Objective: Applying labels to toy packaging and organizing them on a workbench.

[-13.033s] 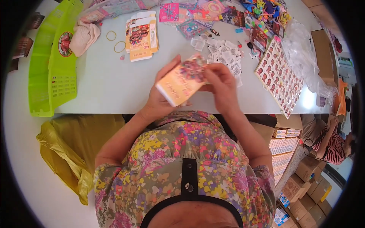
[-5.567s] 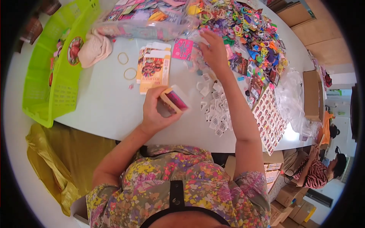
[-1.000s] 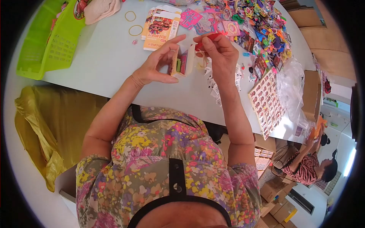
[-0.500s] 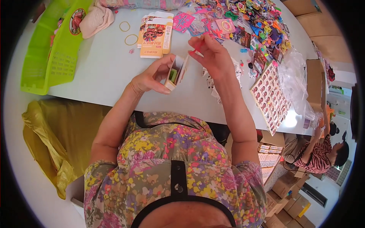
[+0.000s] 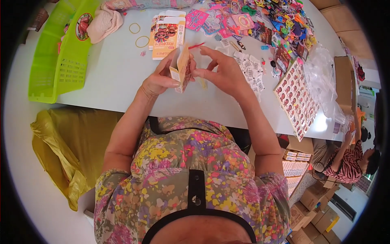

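My left hand [image 5: 160, 79] is closed around a small orange-and-white cardboard box [image 5: 176, 75], tilted with its open top facing up. Its inside shows pale, and what lies deeper is hidden. Just right of the box is my right hand [image 5: 222, 70], thumb and fingers apart, the thumb tip close to the box's printed side. A thin red strip [image 5: 196, 46] shows beside the right index fingertip; whether they touch I cannot tell. Under the right hand is a small pale yellow thing [image 5: 203, 83], too blurred to name. Several similar boxes [image 5: 167, 37] lie beyond the left hand.
A green basket [image 5: 71, 77] stands at left, near a pink cloth [image 5: 105, 25] and two rubber bands [image 5: 142, 41]. At right are a colourful heap of trinkets [image 5: 286, 22], white labels [image 5: 251, 71], a sticker sheet [image 5: 296, 101] and clear plastic [image 5: 319, 77]. Another person [image 5: 345, 162] sits far right.
The box has turned, so its printed side faces right. My right hand has come down and its pinch on the red strip has opened. The pale yellow thing now shows below it.
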